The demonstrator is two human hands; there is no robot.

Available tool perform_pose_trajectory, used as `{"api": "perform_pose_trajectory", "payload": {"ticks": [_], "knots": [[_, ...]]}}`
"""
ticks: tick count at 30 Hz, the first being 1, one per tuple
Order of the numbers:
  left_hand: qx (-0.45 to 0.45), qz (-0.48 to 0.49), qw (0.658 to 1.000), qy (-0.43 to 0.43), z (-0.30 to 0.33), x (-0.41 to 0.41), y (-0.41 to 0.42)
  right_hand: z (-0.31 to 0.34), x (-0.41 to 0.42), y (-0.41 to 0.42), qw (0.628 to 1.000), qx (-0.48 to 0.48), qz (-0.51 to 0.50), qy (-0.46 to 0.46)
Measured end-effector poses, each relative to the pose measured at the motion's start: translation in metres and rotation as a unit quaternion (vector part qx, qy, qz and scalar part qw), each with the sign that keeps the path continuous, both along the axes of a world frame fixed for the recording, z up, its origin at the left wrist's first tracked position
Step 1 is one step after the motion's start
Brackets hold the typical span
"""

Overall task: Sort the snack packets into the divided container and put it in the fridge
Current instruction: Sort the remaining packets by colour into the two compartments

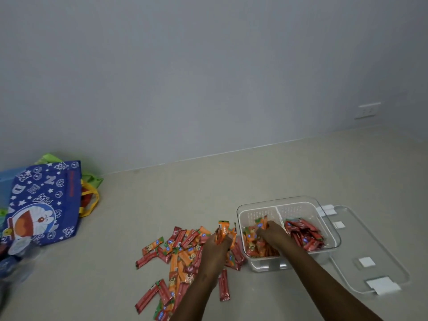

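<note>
A clear divided container [259, 205] stands on the floor at the right. Its left compartment holds orange packets [251, 237], its right compartment red packets [305, 235]. A loose pile of red and orange snack packets [183, 251] lies on the floor left of it. My left hand [217, 245] is above the pile, shut on a few orange packets [223, 230] held upright. My right hand [269, 232] is inside the left compartment, fingers closed around orange packets there.
The container's clear lid [370, 251] lies flat on the floor to the right of it. A blue cartoon-print tote bag [44, 205] with green and yellow bags behind it sits at the far left. A wall with a socket [368, 111] runs behind.
</note>
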State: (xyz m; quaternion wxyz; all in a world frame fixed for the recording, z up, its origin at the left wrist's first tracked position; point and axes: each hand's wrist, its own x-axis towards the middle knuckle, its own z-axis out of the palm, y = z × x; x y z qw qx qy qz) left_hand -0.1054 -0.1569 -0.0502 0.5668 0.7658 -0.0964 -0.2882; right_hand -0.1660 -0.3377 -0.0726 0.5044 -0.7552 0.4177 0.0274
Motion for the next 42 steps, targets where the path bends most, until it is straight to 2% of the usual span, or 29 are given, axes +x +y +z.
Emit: {"api": "perform_pose_trajectory", "payload": {"ticks": [2,5,8,11,18,23,27,31,36,39,42], "knots": [[0.009,-0.006,1.000,-0.021,-0.001,-0.005,-0.012,-0.009,0.002,-0.009,0.999,-0.021,0.030,0.019],[0.030,-0.004,0.999,-0.034,0.004,-0.009,-0.024,-0.009,0.001,-0.008,0.999,-0.038,0.001,-0.021],[0.061,-0.014,0.997,-0.052,0.007,-0.008,-0.047,0.002,-0.017,-0.001,0.981,-0.029,-0.124,-0.148],[0.133,-0.052,0.987,-0.080,0.013,-0.002,-0.074,0.007,-0.038,0.014,0.950,-0.001,-0.202,-0.240],[0.230,-0.128,0.962,-0.074,-0.002,0.000,-0.115,0.009,-0.067,0.022,0.941,0.028,-0.199,-0.273],[0.211,-0.143,0.957,-0.136,-0.008,-0.010,-0.110,0.009,-0.081,0.023,0.939,0.038,-0.200,-0.276],[0.115,-0.092,0.972,-0.181,-0.003,-0.010,-0.072,0.007,-0.080,0.038,0.938,0.054,-0.193,-0.283],[0.086,-0.028,0.983,-0.162,-0.011,-0.004,-0.003,0.006,-0.066,0.066,0.951,0.064,-0.140,-0.269],[0.139,0.049,0.984,-0.098,-0.047,0.006,0.098,-0.018,-0.043,0.109,0.982,0.062,-0.031,-0.178],[0.163,0.081,0.982,-0.058,-0.063,0.011,0.147,-0.053,-0.029,0.135,0.996,-0.001,0.043,-0.079],[0.158,0.092,0.982,-0.040,-0.073,0.018,0.180,-0.088,-0.019,0.154,0.982,-0.111,0.151,-0.006]]}}
